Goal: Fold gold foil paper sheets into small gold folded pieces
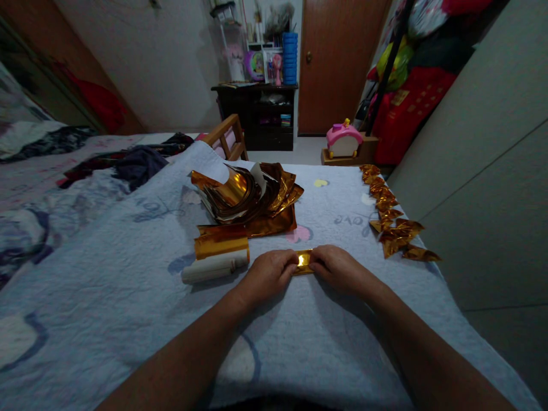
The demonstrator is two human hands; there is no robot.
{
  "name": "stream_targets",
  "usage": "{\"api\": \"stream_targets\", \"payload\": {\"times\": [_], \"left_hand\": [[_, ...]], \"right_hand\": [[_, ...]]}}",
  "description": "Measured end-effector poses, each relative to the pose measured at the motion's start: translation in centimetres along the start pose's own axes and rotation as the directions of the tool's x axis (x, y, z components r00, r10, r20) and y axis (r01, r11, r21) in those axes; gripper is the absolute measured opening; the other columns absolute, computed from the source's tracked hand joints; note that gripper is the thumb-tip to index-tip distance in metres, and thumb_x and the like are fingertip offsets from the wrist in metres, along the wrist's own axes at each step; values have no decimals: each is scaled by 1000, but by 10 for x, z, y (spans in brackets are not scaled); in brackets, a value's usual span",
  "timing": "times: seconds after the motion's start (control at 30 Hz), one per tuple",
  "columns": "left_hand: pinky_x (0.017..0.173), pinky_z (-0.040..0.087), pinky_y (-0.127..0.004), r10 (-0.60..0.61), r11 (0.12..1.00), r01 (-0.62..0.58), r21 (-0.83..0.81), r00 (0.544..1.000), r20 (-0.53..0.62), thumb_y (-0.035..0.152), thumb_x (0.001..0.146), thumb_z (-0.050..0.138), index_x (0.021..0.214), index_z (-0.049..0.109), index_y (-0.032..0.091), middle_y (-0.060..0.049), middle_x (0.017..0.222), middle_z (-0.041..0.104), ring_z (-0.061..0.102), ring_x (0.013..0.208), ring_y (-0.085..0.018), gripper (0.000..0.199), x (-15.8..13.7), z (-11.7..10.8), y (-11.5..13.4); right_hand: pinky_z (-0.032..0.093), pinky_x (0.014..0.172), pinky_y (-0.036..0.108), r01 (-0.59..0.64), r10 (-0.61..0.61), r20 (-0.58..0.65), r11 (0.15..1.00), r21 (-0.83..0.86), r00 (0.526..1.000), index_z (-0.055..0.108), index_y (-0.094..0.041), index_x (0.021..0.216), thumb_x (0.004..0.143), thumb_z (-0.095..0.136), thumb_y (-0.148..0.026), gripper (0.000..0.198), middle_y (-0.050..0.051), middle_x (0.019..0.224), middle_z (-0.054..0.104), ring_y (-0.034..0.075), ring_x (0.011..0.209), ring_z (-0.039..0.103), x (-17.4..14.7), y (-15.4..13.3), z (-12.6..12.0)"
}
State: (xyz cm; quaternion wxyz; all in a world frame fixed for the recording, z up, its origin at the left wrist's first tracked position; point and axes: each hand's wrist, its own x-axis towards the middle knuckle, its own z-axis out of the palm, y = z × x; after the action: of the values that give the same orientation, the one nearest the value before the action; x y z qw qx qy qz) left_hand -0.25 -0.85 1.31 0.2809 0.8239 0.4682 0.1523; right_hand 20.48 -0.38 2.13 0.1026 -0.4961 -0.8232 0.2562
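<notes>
A small folded strip of gold foil paper [303,261] lies level between my hands, just above or on the bed cover. My left hand [273,273] pinches its left end, thumb and fingers closed. At the right end, my right hand [336,268] grips it the same way. Beyond them sits a curled stack of gold foil sheets [240,197], with some pale backs showing. Left of my left hand lies a white roll [216,267], against a gold foil piece [220,247]. Several folded gold foil pieces [387,214] form a row along the right edge.
A pale blue patterned cover [141,297] spreads under everything. Dark clothes [141,165] lie at the far left. Past the far edge stand a wooden chair [229,137], a dark cabinet [257,120] and a pink toy [343,140]. A pale panel [479,188] rises on the right.
</notes>
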Motion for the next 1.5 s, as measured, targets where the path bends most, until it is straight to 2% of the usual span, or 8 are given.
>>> {"api": "stream_targets", "payload": {"times": [0.17,0.4,1.17,1.5], "left_hand": [[71,39,-30,-53,997,53,57,999,-14,23,92,55,83,63,18,-4,85,69,62,81,-20,13,1,1,-2],[71,39,-30,-25,998,25,58,1000,15,22,93,53,80,61,18,-4,84,67,60,81,-19,15,2,0,0],[71,37,-31,-29,994,28,105,1000,7,25,90,58,78,58,19,-3,84,66,59,81,-19,13,3,3,-4],[72,38,-31,-62,992,59,110,998,30,23,90,55,76,55,19,-3,83,64,58,82,-19,15,4,3,0]], "right_hand": [[36,69,30,-46,46,-6,998,-45,999,67,-15,83,88,54,-15,14,9,84,69,18,77,56,0,1,2],[35,71,30,11,-11,-2,999,-43,1000,65,-16,81,90,53,-15,15,7,84,67,18,77,54,-2,2,1],[30,69,30,58,-58,5,991,-120,998,62,-16,76,90,50,-15,17,6,79,62,16,73,50,1,5,8],[28,67,30,35,-36,-9,993,-112,999,57,-17,73,89,50,-14,17,6,77,61,16,71,47,0,2,8]]}}
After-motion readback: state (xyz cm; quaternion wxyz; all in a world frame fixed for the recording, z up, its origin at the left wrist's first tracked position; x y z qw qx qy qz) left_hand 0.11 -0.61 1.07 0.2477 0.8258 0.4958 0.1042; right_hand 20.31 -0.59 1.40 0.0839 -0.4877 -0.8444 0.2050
